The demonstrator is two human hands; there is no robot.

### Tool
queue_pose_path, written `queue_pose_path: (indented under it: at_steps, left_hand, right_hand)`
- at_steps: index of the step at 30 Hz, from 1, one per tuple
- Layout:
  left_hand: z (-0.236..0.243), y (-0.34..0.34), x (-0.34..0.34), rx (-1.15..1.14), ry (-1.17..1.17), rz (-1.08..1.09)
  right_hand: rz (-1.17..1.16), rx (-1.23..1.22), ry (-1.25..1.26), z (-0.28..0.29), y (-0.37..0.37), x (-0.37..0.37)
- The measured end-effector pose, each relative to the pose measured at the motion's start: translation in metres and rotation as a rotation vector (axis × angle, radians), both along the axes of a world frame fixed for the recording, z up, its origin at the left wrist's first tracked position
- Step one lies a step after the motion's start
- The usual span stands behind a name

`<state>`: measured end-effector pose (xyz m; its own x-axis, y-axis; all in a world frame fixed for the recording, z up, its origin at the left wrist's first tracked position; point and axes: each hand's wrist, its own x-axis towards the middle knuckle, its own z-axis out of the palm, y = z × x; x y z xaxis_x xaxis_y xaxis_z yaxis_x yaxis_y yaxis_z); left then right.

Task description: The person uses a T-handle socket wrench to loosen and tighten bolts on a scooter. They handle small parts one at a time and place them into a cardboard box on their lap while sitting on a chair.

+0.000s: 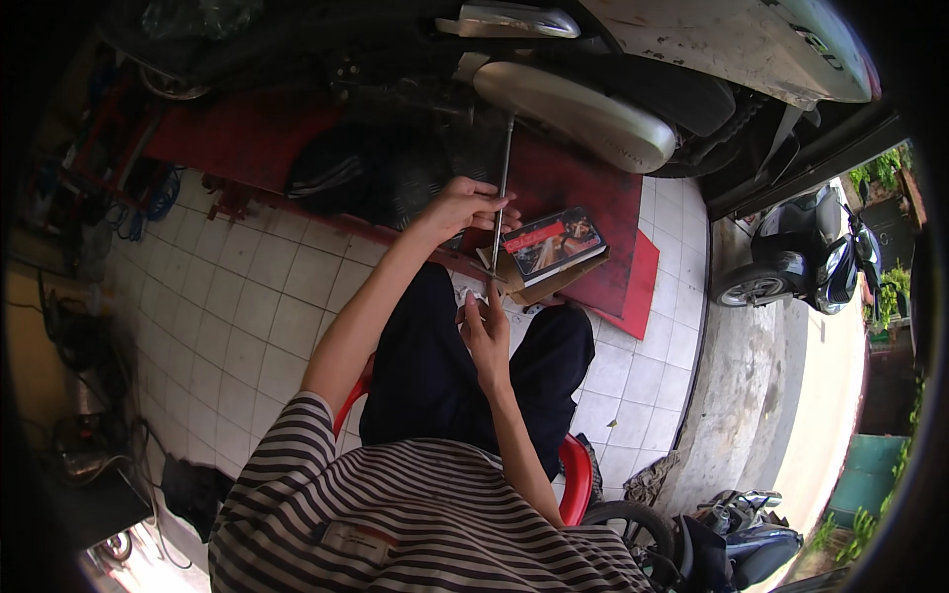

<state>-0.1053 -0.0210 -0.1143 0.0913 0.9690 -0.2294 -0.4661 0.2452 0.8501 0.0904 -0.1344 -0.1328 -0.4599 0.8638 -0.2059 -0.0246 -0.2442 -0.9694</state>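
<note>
Looming: motorbike (573,109), above red counter (618,212). On counter, by near edge: box (561,242), atop cardboard (559,287). Over counter: metal rod (506,158), running from counter's near edge toward motorbike. Left hand (463,208), above counter's near edge: grip wrapped round rod's shaft. Right hand (484,336), just short of counter: fingertip at rod's near end; grip clenched or not, cannot tell.

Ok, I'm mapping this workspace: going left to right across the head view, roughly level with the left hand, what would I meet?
Blue cable → left hand → printed box with a red band → parked motorbike.
</note>
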Motion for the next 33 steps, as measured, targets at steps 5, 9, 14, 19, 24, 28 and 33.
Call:
queue_pose_path:
  at_steps: [5,9,14,19,24,28,33]
  left_hand:
    - [0.002,0.003,0.004,0.018,-0.001,0.001]
    - [0.001,0.005,0.001,0.021,-0.011,0.009]
    - [0.006,0.005,-0.001,0.022,-0.009,0.032]
    - [-0.001,0.002,0.003,0.035,-0.006,0.079]
    - [0.000,-0.002,0.009,0.063,-0.038,0.108]
    - [0.009,-0.016,0.014,-0.045,-0.006,0.032]
    - [0.010,-0.011,0.004,0.003,0.023,-0.004]
  right_hand:
    - [-0.151,0.236,0.148,0.020,-0.007,-0.005]
    - [0.271,0.023,0.039,0.030,-0.016,-0.012]
    - [-0.146,-0.074,0.108,0.010,-0.003,-0.001]
    - [-0.109,0.153,0.161,0.040,0.009,-0.002]
    - [-0.066,0.446,-0.056,0.048,0.006,-0.014]
    - [-0.093,0.555,-0.109,0.046,0.006,-0.014]
    - [0.150,0.347,-0.102,0.023,-0.007,-0.024]
